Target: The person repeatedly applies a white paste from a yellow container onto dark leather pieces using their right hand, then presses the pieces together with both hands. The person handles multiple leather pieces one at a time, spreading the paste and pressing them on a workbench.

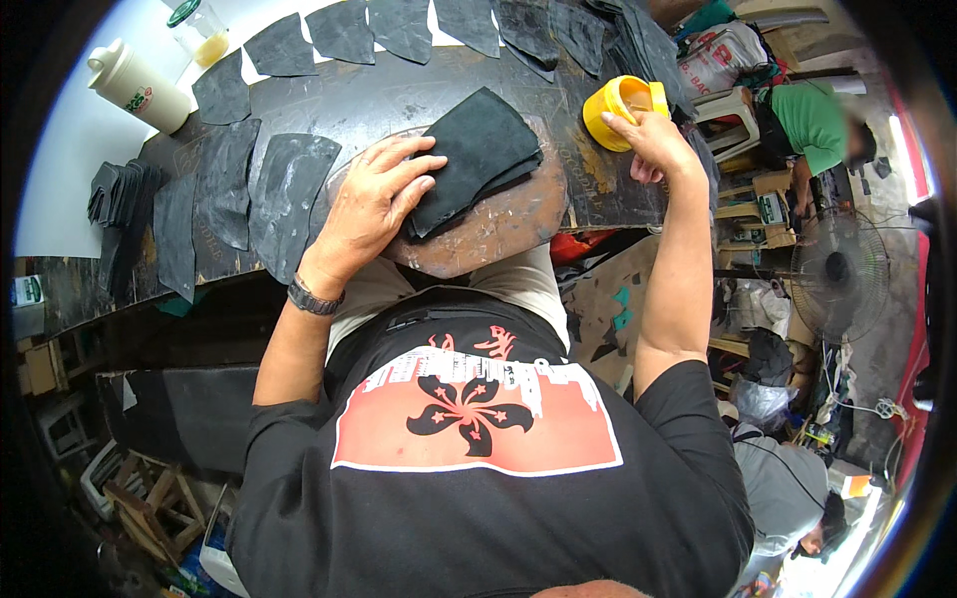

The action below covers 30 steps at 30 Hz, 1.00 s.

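A small stack of black leather-like pieces (478, 154) lies on a worn brown board (478, 249) at the table's near edge. My left hand (374, 199) rests at the stack's left side, fingers stretched out with their tips on its edge. Over to the right, my right hand (658, 148) is closed at the rim of a yellow cup (601, 115) that has brownish stuff inside. Its index finger reaches over the cup, and the other fingers curl in. Whatever it grips is hidden.
Similar black pieces (294, 189) lie spread along the dark table, with a folded pile (122, 194) at the left. A cream tumbler (140, 90) and a glass jar (197, 35) stand far left. A fan (839, 274) and two other people are on the right.
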{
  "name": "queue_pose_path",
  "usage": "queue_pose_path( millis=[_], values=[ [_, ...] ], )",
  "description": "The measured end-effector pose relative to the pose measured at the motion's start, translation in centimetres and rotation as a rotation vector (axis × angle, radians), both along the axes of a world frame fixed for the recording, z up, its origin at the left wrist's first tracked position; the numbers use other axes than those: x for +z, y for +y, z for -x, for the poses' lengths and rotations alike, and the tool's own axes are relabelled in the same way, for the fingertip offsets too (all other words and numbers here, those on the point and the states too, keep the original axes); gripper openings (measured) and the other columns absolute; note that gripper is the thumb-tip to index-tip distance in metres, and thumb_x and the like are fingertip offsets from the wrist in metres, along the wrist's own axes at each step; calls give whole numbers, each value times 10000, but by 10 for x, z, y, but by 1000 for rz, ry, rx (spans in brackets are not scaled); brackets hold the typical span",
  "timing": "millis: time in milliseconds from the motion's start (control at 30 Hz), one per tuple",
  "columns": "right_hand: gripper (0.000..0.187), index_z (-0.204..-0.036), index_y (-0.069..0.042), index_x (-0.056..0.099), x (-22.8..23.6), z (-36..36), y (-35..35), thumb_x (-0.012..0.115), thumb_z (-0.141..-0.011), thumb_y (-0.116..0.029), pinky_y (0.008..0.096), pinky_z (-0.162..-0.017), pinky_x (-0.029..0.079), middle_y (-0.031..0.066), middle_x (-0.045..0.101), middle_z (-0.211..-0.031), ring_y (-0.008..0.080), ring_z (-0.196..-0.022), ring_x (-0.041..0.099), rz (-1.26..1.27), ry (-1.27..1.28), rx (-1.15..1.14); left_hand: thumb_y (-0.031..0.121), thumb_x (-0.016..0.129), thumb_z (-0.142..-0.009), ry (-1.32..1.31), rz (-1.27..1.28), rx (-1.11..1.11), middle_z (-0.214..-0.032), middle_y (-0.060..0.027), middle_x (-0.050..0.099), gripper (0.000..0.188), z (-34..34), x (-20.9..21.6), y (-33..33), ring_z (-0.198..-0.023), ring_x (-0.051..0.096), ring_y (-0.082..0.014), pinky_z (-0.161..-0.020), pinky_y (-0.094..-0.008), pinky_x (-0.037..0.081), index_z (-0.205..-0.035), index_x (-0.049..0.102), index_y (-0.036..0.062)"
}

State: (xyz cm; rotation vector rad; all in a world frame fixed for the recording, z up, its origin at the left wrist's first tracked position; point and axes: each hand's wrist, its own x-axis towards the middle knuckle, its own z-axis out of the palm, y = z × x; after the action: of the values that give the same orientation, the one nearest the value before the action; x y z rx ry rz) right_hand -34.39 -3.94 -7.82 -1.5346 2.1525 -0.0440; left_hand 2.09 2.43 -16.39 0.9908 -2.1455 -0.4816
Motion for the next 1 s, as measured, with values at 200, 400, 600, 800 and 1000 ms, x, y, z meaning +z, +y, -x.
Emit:
queue_pose_path(
  millis=[200,400,600,800,1000],
  values=[
    [513,-1166,-75,676,-7,-13,39,633,-957,-541,397,-670,564,170,734,-820,264,-634,722,625,306,-25,208,667,-950,-28,63,-14,-1397,-94,594,337,6,-1,-5,-1308,517,-332,-1089,-452,410,-1276,672,120],
    [448,-1092,-106,733,2,-30,70,652,-942,-520,481,-780,537,189,738,-923,401,-897,706,341,285,162,227,644,-973,-111,42,48,-1438,-87,570,344,13,-6,-10,-1349,490,-339,-1128,-465,377,-1306,657,143],
    [327,-1178,-27,733,-53,-65,69,600,-1051,-299,306,-986,462,61,692,-1161,168,-1105,624,658,-678,339,321,644,-967,-90,67,101,-1433,-89,570,333,16,-14,-13,-1342,488,-342,-1089,-476,384,-1275,672,198],
    [570,-1460,-232,575,-99,-81,75,445,-1030,-585,726,-1162,46,161,310,-1648,417,-1554,117,665,-86,391,348,619,-986,-87,56,131,-1477,-105,528,358,18,-16,-18,-1372,466,-343,-1109,-503,364,-1328,646,249],
    [775,-1565,-150,405,-104,-104,93,452,-982,-659,747,-1150,47,171,218,-1678,422,-1558,86,683,126,443,371,565,-1021,-171,41,51,-1498,-121,510,387,12,-16,-27,-1366,483,-346,-1115,-493,381,-1398,611,293]
  ],
)
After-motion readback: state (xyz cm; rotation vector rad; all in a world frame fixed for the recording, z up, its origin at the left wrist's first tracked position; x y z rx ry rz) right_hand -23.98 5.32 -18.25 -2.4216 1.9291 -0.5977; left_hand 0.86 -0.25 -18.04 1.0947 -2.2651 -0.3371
